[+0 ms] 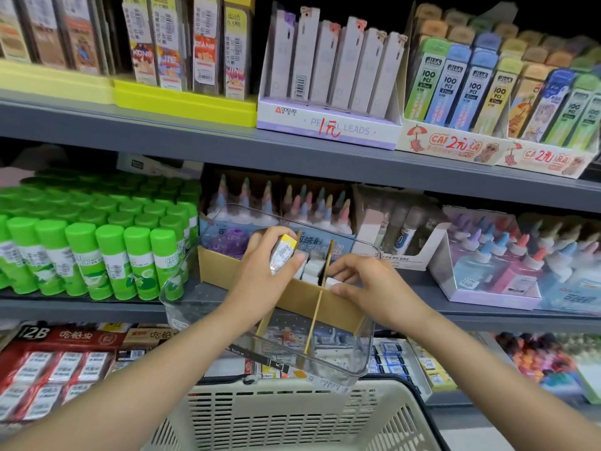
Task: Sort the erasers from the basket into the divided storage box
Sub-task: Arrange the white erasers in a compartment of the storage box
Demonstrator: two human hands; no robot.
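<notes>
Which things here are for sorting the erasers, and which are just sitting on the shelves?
For the job: eraser in left hand; right hand; clear divided box; erasers inside; basket.

Just there: green glue sticks; pencil leads; glue bottles.

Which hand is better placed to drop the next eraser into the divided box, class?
Probably the left hand: it already grips a wrapped eraser above the clear box. The right hand is busy pinching white erasers inside.
</notes>
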